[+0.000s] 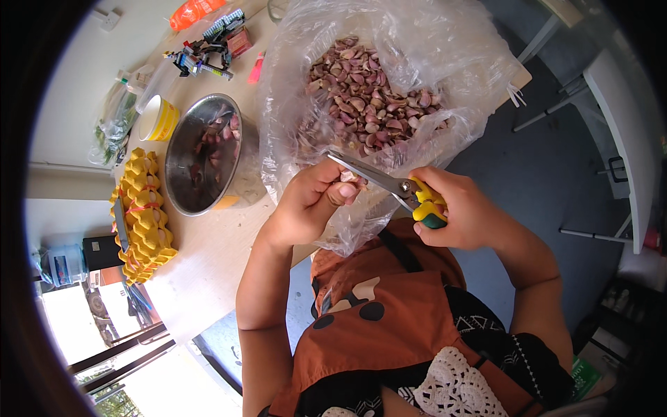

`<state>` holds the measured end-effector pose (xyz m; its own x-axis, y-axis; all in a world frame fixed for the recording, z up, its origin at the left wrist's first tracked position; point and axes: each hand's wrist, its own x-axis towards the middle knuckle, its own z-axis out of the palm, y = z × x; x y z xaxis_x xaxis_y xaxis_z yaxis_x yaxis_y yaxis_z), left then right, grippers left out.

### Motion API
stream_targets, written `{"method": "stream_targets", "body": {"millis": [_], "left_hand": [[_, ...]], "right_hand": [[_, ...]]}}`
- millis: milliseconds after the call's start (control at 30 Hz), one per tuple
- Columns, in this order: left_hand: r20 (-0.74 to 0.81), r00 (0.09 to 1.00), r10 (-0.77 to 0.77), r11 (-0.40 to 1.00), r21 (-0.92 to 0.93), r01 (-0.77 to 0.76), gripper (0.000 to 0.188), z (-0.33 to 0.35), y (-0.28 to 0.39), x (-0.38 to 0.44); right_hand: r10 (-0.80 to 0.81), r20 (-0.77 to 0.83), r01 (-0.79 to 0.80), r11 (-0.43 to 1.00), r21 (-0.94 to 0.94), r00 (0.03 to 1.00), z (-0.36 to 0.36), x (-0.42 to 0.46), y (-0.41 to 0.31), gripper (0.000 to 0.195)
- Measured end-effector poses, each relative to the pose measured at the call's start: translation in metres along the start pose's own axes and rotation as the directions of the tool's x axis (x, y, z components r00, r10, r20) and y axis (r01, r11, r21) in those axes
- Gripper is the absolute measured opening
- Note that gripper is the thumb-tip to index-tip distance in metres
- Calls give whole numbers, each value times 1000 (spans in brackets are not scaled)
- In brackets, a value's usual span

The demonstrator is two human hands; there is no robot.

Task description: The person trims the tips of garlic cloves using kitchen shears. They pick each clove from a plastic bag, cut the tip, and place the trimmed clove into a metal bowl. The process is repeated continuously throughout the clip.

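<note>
My left hand [316, 200] pinches a garlic clove [350, 178] between thumb and fingers, near the lower edge of a clear plastic bag [453, 62]. A pair of scissors [383, 180] with yellow and green handles is in my right hand [458, 208]. Their blades look slightly apart and point left, with the tips over the fingers of my left hand. Beyond both hands, a heap of unpeeled purple garlic cloves [365, 99] lies in the spread bag. Left of the bag stands a steel pot [180, 156] holding some cloves.
On the table [208, 271], yellow egg trays [143, 219] and a yellow-and-white paper cup [161, 120] stand left of the pot. Toy building-brick pieces [206, 57] and a small red box [239, 43] lie farther back. A white table [620, 135] is at the right.
</note>
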<state>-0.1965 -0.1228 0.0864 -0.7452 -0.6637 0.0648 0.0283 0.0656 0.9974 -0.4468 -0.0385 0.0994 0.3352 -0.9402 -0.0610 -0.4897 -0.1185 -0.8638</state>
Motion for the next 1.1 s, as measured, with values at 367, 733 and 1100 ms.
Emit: {"method": "stream_targets", "body": {"millis": [367,733,1100], "left_hand": [[-529,808,261,846,528,72,16,-32,49,-38],[-259,775,577,306,948,88,16,-9,51,30],[-148,987,-61,543,825,157,8,-6,-11,66]], "right_hand": [[164,9,-144,836,529,986,-5,-18,33,72],[221,-167,-105,849,518,961,-10,-49,59,71],[122,-163,-78,964,254,979,-17,-53,50,71]]}}
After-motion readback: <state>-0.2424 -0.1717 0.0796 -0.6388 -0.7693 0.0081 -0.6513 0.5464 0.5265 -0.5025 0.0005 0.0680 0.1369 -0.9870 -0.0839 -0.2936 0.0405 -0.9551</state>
